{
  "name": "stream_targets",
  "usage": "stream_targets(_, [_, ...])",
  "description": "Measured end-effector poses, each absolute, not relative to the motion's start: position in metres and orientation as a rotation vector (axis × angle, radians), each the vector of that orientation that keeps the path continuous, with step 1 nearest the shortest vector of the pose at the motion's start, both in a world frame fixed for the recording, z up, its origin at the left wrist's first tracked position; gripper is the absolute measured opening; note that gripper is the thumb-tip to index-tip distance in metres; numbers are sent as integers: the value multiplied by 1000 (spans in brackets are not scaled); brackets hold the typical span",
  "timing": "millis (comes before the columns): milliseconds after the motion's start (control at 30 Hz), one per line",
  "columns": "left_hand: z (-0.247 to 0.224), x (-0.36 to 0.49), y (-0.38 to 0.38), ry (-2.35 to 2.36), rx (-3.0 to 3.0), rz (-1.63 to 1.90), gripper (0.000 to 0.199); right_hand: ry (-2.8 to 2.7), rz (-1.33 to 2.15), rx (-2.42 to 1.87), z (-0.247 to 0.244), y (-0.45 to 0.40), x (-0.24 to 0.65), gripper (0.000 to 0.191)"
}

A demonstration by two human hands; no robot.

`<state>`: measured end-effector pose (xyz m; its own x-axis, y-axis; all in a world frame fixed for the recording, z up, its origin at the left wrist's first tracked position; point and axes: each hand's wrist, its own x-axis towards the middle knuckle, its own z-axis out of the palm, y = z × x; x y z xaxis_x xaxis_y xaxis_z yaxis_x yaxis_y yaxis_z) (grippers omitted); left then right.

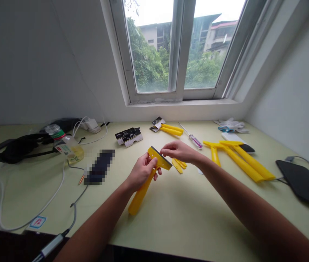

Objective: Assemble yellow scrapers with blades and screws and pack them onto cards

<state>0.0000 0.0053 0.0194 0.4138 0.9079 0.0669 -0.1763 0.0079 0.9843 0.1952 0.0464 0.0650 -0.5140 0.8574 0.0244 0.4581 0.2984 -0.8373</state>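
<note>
My left hand (143, 171) grips a yellow plastic scraper (143, 193) at the neck, just below its wide T-shaped head. A dark blade edge runs along the top of the head (160, 159). The fingertips of my right hand (178, 151) pinch the head's upper edge from the right. Just below my right hand lie small yellow plastic pieces (179, 165). Further right, several similar yellow scrapers (242, 160) lie on the desk, and another (171, 130) lies at the back beside a black-and-white card.
A screwdriver (191, 137) with a clear purple handle and a blister-packed item (129, 136) lie at the back. On the left are a plastic bottle (68, 147), a pixelated dark object (100, 166), black fabric and white cables. A black tablet (300, 183) sits right, below a window (175, 49).
</note>
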Motion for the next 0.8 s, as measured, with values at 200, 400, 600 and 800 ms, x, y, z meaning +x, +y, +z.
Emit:
stream_targets(200, [18,0,4,790,1315,967,28,-2138,1118,-1120,59,47,193,27])
stream_targets(400, [20,1,3,806,1340,957,28,-2197,1025,-1127,59,49,195,26])
stream_targets(600, [22,1,2,805,1342,955,30,-2111,797,-1146,73,44,200,23])
stream_targets(800, [22,0,0,779,1364,954,29,-2115,678,-1194,76,39,196,17])
